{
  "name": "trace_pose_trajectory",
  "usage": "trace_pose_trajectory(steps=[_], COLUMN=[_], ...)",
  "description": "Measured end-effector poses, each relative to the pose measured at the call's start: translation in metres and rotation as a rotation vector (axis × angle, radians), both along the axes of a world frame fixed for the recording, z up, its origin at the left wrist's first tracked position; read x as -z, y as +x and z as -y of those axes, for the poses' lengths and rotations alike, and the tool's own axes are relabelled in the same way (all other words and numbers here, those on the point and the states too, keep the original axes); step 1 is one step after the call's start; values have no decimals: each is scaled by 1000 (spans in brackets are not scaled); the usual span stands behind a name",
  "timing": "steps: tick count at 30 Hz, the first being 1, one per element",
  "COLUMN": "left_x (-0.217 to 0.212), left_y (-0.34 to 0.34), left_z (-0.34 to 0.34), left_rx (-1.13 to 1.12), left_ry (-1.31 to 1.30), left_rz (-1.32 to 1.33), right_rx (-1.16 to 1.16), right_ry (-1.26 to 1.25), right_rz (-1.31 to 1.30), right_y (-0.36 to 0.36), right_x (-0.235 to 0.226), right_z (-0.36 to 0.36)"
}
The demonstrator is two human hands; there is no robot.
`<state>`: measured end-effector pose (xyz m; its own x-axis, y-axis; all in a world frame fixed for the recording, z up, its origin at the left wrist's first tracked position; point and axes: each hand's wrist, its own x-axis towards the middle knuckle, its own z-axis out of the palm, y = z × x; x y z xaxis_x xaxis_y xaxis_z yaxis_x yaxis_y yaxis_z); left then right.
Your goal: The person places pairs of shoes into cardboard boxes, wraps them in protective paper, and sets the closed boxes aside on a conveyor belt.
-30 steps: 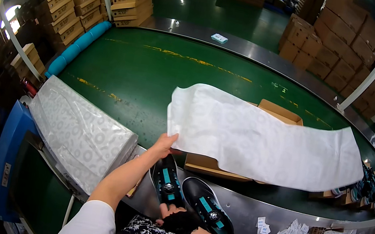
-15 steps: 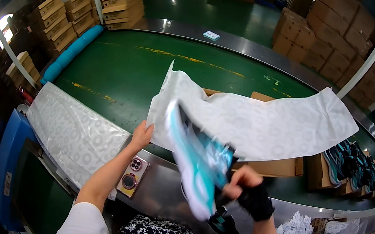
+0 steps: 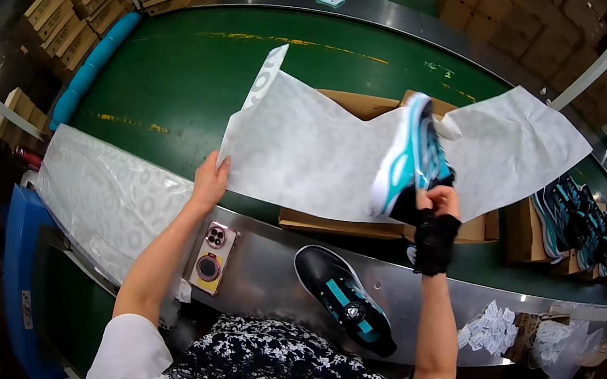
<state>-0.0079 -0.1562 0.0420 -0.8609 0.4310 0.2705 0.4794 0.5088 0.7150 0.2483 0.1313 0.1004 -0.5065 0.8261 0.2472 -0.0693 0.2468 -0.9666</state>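
Observation:
With fingers closed, my left hand (image 3: pixel 210 180) pinches the lower left edge of a white patterned sheet of wrapping paper (image 3: pixel 302 149). The paper drapes across an unlidded cardboard shoebox (image 3: pixel 365 107), hiding most of its inside. My right hand (image 3: pixel 441 208), in a black fingerless glove, grips a teal, white and black sneaker (image 3: pixel 414 160) by its heel end, on its side, over the right part of the box and paper. A second sneaker (image 3: pixel 343 297), black with teal straps, lies on the metal ledge nearer me, below the box.
A phone (image 3: pixel 212 257) lies on the metal ledge (image 3: pixel 262 247). Left is a stack of patterned paper (image 3: pixel 109 197); right, boxed sneakers (image 3: pixel 586 229) and small white slips (image 3: pixel 489 327). A green conveyor belt (image 3: pixel 203 68) runs behind, with stacked cartons (image 3: pixel 484 19) beyond.
My right hand has carried the sneaker away from me and to the right, over the box. My left hand still holds the paper, slightly further left. The second sneaker has come into full view.

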Motion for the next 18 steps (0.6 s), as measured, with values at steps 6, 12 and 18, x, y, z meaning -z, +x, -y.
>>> trace_pose_trajectory(steps=[6, 12, 18], left_x=[-55, -75, -38], left_y=[12, 60, 38], left_z=[-10, -80, -112], left_rx=[82, 585, 468], left_ry=[75, 68, 140], left_rz=[-114, -217, 361], right_rx=[-286, -574, -144], right_ry=[97, 42, 1071], right_rz=[160, 395, 823], right_y=[-70, -116, -77], right_x=[47, 112, 68], right_z=[40, 79, 55])
